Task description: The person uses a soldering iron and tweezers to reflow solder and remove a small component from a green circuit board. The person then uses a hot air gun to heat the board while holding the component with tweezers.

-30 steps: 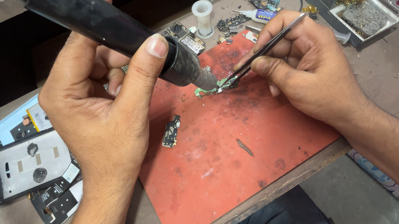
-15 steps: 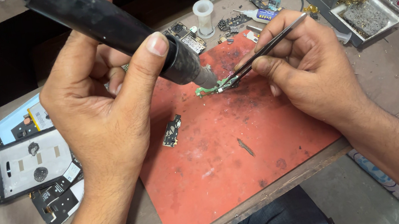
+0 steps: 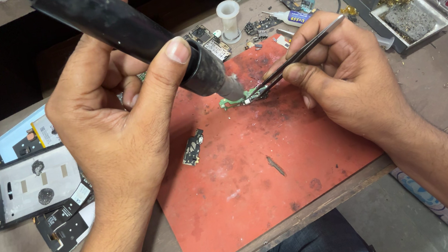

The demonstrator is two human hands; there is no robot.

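My left hand grips a thick black hot-air tool whose metal nozzle points down at a small green circuit board on the red work mat. My right hand holds thin metal tweezers, and their tips pinch the right end of that green board. A second small dark circuit board lies loose on the mat below the nozzle.
Opened phone shells and back covers lie at the left. A white spool, small parts and a cable sit behind the mat. A soldering iron stand with a tray is at the back right.
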